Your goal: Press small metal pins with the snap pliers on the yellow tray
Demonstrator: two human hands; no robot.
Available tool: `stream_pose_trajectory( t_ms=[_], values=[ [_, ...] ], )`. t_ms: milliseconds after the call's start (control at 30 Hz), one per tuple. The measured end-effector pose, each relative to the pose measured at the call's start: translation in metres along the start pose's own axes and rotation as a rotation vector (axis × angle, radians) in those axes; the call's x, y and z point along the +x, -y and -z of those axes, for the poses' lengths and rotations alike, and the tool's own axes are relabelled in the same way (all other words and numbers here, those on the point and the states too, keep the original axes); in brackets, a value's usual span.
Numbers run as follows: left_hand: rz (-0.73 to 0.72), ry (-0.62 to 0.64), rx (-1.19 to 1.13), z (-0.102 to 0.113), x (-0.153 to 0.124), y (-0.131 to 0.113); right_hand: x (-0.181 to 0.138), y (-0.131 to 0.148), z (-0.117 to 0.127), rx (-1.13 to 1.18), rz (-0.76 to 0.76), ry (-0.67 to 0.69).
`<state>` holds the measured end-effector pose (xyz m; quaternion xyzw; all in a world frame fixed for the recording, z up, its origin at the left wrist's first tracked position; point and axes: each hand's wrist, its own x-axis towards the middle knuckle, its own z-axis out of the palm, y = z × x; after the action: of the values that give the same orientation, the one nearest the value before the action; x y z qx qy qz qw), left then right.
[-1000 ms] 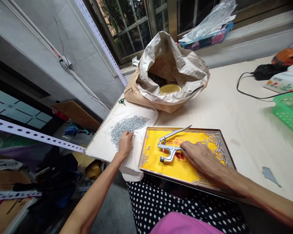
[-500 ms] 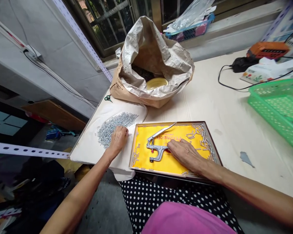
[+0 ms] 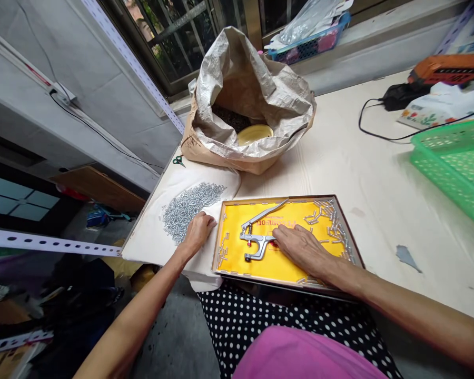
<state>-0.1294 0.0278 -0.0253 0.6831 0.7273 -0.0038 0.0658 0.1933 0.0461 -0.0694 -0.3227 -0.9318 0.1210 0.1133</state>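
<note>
My right hand (image 3: 302,248) is wrapped round the lower handle of grey snap-fastener pliers (image 3: 256,245). The pliers lie over a shallow tray (image 3: 260,271) with a yellow bottom, their jaws to the left and the long lever raised. Beside the tray's left wall, my left hand (image 3: 199,231) is closed in a pinch; whatever its fingertips hold is too small to make out. Just beyond that hand, a pile of small silvery metal pieces (image 3: 189,202) is spread on a white cloth (image 3: 152,237). Similar thin metal pieces (image 3: 334,223) lie along the tray's edges.
An open paper sack (image 3: 256,160) stands behind the tray, with a yellow bowl (image 3: 256,135) inside. Green scissors (image 3: 178,160) lie left of it. At right are a green basket (image 3: 450,163), a black cable (image 3: 363,123) and an orange device (image 3: 448,68).
My left hand has drawn slightly from the pile toward the tray, its fingers pinched. The whole view has shifted a little. My right hand keeps its hold on the pliers.
</note>
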Motion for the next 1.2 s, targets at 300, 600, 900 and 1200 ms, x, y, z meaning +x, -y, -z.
stream_pose_trajectory(
  t_ms=[300, 600, 900, 1200],
  values=[
    [0.116, -0.212, -0.178, 0.012, -0.008, -0.016, -0.004, 0.0, 0.0, -0.006, 0.07, -0.026],
    [0.435, 0.047, -1.076, -0.007, -0.066, -0.096, -0.01, 0.006, 0.009, -0.09, 0.143, -0.085],
    [0.456, 0.078, -1.067, -0.017, -0.07, -0.109, -0.01, 0.003, 0.008, -0.12, 0.169, -0.148],
    [0.57, 0.233, -1.005, -0.012, -0.062, -0.113, -0.005, 0.004, 0.002, -0.175, 0.119, -0.199]
  ],
)
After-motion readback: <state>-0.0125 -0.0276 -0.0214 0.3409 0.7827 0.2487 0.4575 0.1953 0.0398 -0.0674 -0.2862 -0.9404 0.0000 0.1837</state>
